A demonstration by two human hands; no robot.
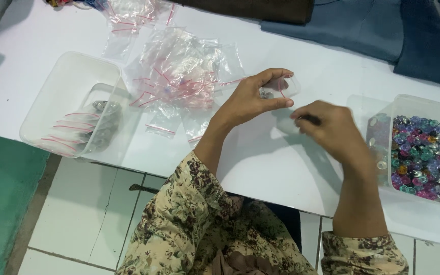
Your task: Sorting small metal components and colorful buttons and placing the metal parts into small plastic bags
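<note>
- We hold a small clear bag (280, 87) in our left hand (250, 102), pinched between thumb and fingers above the white tabletop (260, 163); a few small pieces sit inside it.
- Our right hand (332, 130) is closed, fingertips pressed together just right of the bag; it is blurred, and we cannot tell what it grips, if anything.
- To the right, a clear plastic tub (398, 109) stands on the tabletop, filled with small beads (423, 155) in purple, green, pink and silver. Our right hand is just beside its left wall.
- A loose pile of empty clear bags (179, 71) with red seal strips lies beyond our left hand, in the middle of the tabletop.
- At the far left, a second clear tub (67, 81) holds filled bags (92, 127) stacked on their sides.
- Folded blue cloth (383, 30) lies at the far edge of the tabletop, upper right.
- Both our forearms wear floral sleeves (179, 219).
</note>
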